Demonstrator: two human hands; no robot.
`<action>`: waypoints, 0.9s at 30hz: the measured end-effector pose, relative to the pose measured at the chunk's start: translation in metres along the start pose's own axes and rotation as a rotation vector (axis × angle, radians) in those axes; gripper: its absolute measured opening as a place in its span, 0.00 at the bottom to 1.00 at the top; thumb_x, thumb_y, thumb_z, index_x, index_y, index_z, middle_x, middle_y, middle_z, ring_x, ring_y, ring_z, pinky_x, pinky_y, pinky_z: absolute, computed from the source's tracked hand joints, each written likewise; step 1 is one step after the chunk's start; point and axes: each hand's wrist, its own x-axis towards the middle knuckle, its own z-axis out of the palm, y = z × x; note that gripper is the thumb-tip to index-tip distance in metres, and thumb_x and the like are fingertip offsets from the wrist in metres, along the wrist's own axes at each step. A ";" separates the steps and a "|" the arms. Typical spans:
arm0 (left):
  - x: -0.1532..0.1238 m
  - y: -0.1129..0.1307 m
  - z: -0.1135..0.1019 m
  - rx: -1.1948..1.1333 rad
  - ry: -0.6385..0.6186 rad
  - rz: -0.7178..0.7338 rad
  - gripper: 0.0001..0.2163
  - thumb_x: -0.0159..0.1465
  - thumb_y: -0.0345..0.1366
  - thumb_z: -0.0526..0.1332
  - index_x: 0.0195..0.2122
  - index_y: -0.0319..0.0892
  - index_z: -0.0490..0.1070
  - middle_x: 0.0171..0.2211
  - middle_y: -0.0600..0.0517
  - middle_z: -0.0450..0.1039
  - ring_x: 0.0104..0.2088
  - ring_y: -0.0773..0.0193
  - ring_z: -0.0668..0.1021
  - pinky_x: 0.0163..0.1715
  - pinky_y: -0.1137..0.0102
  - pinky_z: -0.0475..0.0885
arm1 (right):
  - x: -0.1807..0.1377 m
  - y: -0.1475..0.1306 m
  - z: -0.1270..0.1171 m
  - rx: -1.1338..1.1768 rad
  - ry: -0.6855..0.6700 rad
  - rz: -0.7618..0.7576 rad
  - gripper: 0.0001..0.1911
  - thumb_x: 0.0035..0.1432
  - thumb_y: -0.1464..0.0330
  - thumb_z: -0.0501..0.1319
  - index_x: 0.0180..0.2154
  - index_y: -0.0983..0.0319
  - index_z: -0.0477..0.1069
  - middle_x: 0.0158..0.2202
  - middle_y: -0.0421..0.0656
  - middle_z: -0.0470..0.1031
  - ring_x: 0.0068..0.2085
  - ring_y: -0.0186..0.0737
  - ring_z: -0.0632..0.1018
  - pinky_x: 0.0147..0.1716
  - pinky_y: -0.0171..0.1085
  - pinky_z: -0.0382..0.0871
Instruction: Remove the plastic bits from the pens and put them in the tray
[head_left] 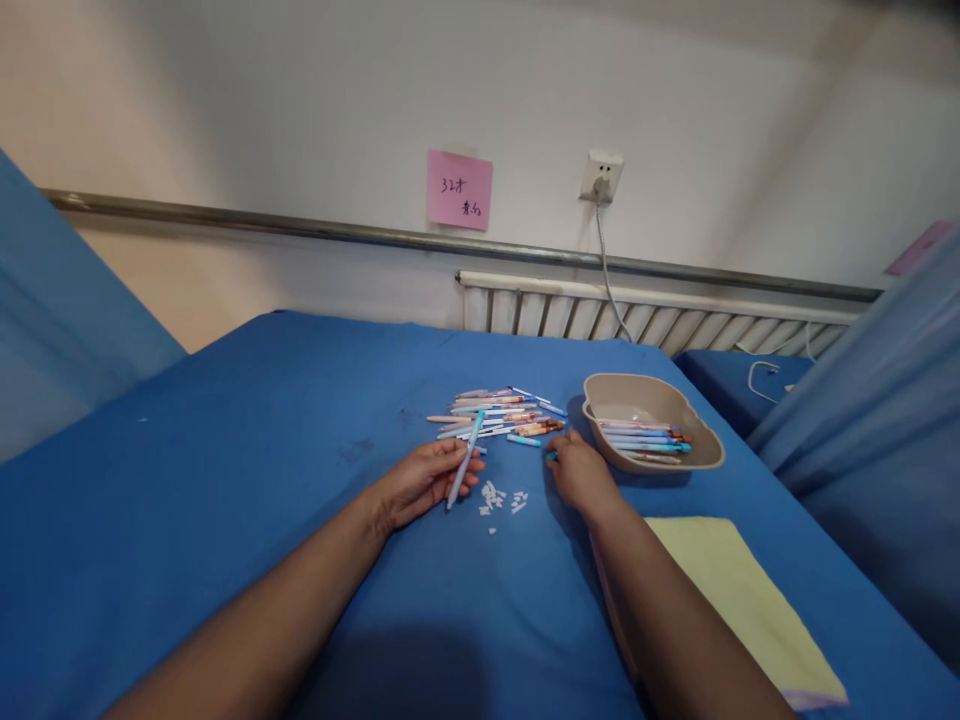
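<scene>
My left hand [420,482] rests on the blue cloth with its fingers closed round a light blue pen [465,460], which points up and away. My right hand [579,472] lies knuckles up just right of it, fingers curled on a small blue piece [551,456] that I cannot make out. A loose heap of pens [499,412] lies just beyond both hands. Several small white bits [501,498] are scattered between the hands. A beige tray [697,462] holding several pens stands right of my right hand.
A yellow pad [739,600] lies under my right forearm near the table's right edge. Behind the blue-covered table [225,480] runs a wall with a rail, a pink note [459,190], a socket with a cable [602,178] and a radiator. Blue fabric hangs on both sides.
</scene>
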 end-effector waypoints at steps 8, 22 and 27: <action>0.000 -0.001 -0.001 0.038 -0.094 0.068 0.12 0.51 0.31 0.70 0.34 0.37 0.70 0.31 0.50 0.75 0.25 0.69 0.75 0.27 0.74 0.69 | -0.001 -0.001 -0.003 0.014 0.056 -0.021 0.09 0.59 0.70 0.56 0.41 0.63 0.71 0.43 0.50 0.72 0.40 0.43 0.75 0.38 0.36 0.63; 0.003 -0.001 0.006 0.169 -0.042 0.086 0.13 0.50 0.35 0.71 0.32 0.36 0.71 0.30 0.50 0.75 0.25 0.70 0.73 0.27 0.73 0.68 | 0.011 -0.001 0.021 0.640 0.197 0.009 0.05 0.54 0.66 0.58 0.31 0.60 0.67 0.25 0.39 0.73 0.27 0.37 0.73 0.29 0.34 0.63; 0.003 -0.002 0.008 0.190 -0.015 0.090 0.13 0.49 0.36 0.71 0.32 0.36 0.71 0.30 0.50 0.75 0.24 0.71 0.74 0.27 0.73 0.68 | 0.015 -0.001 0.020 1.105 0.172 0.106 0.14 0.49 0.56 0.61 0.29 0.61 0.65 0.22 0.37 0.70 0.23 0.35 0.73 0.24 0.34 0.65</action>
